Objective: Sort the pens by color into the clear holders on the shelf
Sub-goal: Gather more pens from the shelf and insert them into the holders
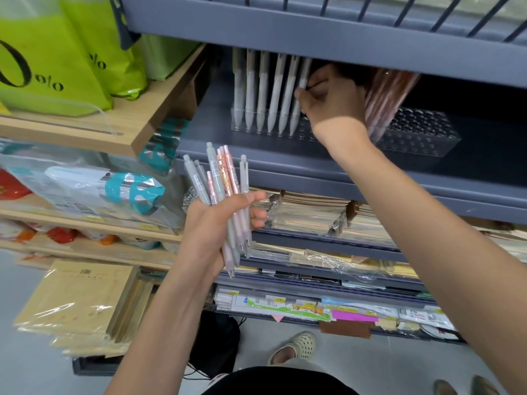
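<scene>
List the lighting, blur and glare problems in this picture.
Head view: deep shadow fills the shelf recess behind the right hand holding a grey pen; glare streaks the plastic-wrapped pads at lower left; the packets on the left edge are blurred; the pens in the left hand are sharp.

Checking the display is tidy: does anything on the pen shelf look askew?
Yes. The pink pens, beside the right hand, lean in a slanted bunch in the clear holder, while the grey pens stand in a straight row. Nothing looks spilled or damaged.
</scene>
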Tool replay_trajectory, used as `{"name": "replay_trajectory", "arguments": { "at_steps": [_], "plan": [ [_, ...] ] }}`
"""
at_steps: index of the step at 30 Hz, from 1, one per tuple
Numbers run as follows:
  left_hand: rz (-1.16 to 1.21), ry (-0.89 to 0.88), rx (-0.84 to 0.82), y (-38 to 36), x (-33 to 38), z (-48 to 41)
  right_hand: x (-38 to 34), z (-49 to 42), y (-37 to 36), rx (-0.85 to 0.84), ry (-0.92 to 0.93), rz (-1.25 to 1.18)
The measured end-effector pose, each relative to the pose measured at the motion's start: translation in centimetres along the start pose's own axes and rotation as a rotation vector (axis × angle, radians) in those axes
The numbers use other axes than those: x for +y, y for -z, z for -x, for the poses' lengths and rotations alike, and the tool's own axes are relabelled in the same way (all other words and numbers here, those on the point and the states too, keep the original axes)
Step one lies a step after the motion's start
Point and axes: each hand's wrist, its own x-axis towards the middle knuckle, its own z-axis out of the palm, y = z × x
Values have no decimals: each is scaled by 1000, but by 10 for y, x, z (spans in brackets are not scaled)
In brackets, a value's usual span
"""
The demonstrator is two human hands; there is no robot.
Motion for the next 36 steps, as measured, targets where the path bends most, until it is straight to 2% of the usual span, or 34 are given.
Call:
{"name": "replay_trajectory", "arguments": {
  "at_steps": [7, 9, 12, 13, 17, 19, 23, 30, 36],
  "plan": [
    [38, 16, 56, 2, 5, 0, 2, 4, -1, -26, -2, -38],
    [38, 9, 47, 3, 5, 0, 1, 9, 4, 3, -21, -146],
    [25, -4, 5, 3, 7, 2, -2, 33, 13, 148, -13, -420],
    [17, -9, -11, 3, 8, 2, -3, 42, 16, 115, -12, -455],
    [7, -50, -66, -4, 6, 1, -8, 74, 15, -348, 50, -393],
    [14, -59, -91, -7, 5, 0, -8, 81, 16, -441, 102, -371],
    [11, -46, -143, -12, 2, -2, -4, 85, 21, -531, 70, -409],
    [71, -24, -218, -23, 2, -7, 11, 84, 33, -446, -43, -610],
    [29, -31, -200, -20, -4, -10, 18, 75, 38, -213, -164, -829]
  ]
}}
